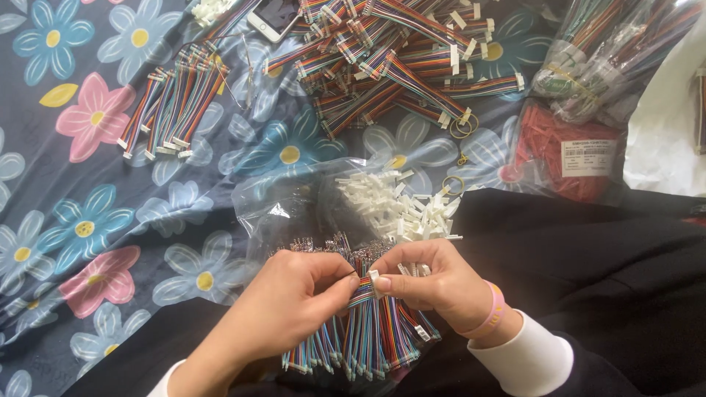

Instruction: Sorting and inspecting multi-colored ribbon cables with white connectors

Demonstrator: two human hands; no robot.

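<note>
Left hand (294,294) and right hand (426,283) together, fingertips pinching flat rainbow ribbon cable (360,294) with white plastic connector (376,280); loose connector pile (397,206) just above, cable bundle (360,342) below.

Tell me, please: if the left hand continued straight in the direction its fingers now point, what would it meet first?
The left hand points right, so it would most likely meet the right hand first, at the small white connector pinched there. They are almost touching already.

Red-filled clear bag (548,151) with white label (588,157), right; clear wire bags (610,55) above; dark-screened phone (273,16) top.
</note>
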